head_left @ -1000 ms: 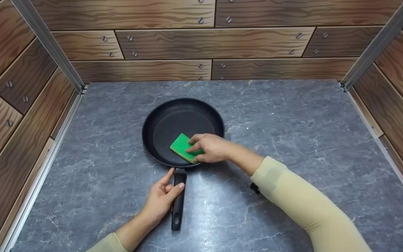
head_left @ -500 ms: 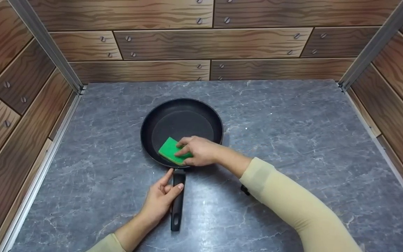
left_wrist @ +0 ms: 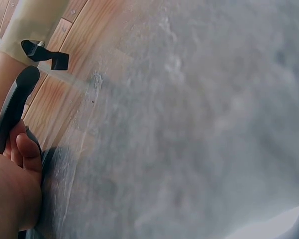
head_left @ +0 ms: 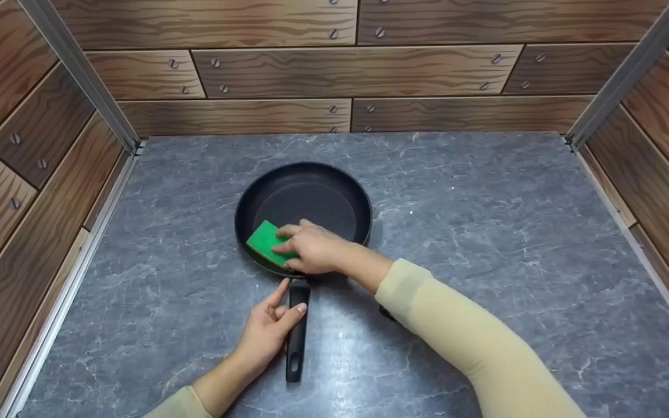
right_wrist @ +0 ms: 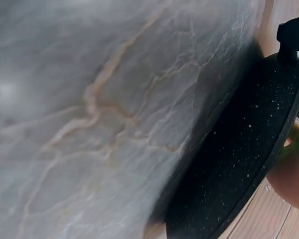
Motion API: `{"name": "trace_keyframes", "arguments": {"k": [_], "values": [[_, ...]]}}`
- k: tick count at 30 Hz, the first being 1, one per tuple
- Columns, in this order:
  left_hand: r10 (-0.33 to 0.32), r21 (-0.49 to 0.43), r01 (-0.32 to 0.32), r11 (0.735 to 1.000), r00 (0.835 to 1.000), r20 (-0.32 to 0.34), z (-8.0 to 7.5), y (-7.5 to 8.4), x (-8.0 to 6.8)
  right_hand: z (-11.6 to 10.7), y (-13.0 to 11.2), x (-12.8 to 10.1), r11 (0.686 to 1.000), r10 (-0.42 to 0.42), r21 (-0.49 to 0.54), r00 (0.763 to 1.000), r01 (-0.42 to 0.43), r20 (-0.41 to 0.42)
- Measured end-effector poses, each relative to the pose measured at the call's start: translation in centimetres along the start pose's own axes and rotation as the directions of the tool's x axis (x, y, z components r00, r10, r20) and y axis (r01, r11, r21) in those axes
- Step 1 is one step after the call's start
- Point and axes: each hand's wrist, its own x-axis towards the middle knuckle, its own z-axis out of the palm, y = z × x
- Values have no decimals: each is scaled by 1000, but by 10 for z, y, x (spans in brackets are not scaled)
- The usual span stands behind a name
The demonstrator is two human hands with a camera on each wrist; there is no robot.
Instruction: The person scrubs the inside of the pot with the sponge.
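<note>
A black frying pan (head_left: pixel 323 197) stands on the grey table in the head view, its handle (head_left: pixel 296 348) pointing toward the person. My left hand (head_left: pixel 265 328) holds that handle, thumb on top and index fingertip up by the pan's rim. Inside the pan, at the near left, my right hand (head_left: pixel 314 248) grips a green sponge (head_left: pixel 263 239) with a thin yellow underside, fingers spread over its top. The left wrist view catches the handle's end (left_wrist: pixel 17 99) above the palm. In the right wrist view, the pan's speckled outer wall (right_wrist: pixel 239 149) hides most of the sponge.
The grey marbled tabletop (head_left: pixel 485 220) surrounds the pan, with tiny white specks to its right. Wood-patterned panels (head_left: pixel 346 72) wall in the back and both sides. Metal posts (head_left: pixel 82 72) stand at the back corners. A small black clip (head_left: pixel 387 313) hangs under the right sleeve.
My right hand has slid the sponge leftward along the near side of the pan, toward its left wall. The left hand and the pan have stayed in place.
</note>
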Motion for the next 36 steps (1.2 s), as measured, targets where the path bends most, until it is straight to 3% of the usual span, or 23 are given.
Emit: {"name": "trace_keyframes", "arguments": {"k": [9,23,36], "values": [[14,14,-14,1000,1000,-11,0,0,1,0,0,18,996,78,-45,997,-78,5],[35,24,-35,999,999,-16,0,0,1,0,14,36,988,149,-22,987,-151,-55],[32,29,-31,999,999,-23,-2,-1,0,0,22,43,961,274,4,957,-275,-93]]}}
